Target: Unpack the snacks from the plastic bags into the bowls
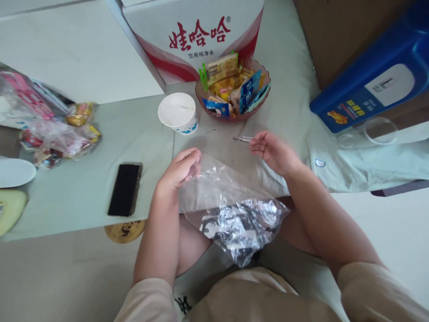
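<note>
In the head view my left hand [188, 166] is closed, pinching the upper edge of a clear plastic bag [231, 197]. Crinkled and shiny, the bag hangs down over my lap between my forearms. My right hand [273, 151] is to the right, its fingers drawn together around one end of a slim silver metal tool [241, 138]; its exact kind is too small to make out. A white paper cup [189, 127] with a blue pattern stands beyond my left hand. Behind the metal tool is a pinkish glass bowl [221, 117] filled with packaged snacks.
A white and red carton [161, 49] stands behind the bowl. To the left lie a black phone [124, 190] and bagged snacks [72, 138]. A large blue bottle [372, 85] and a clear plastic cup [372, 134] are at right. The cloth-covered table's front edge runs before my lap.
</note>
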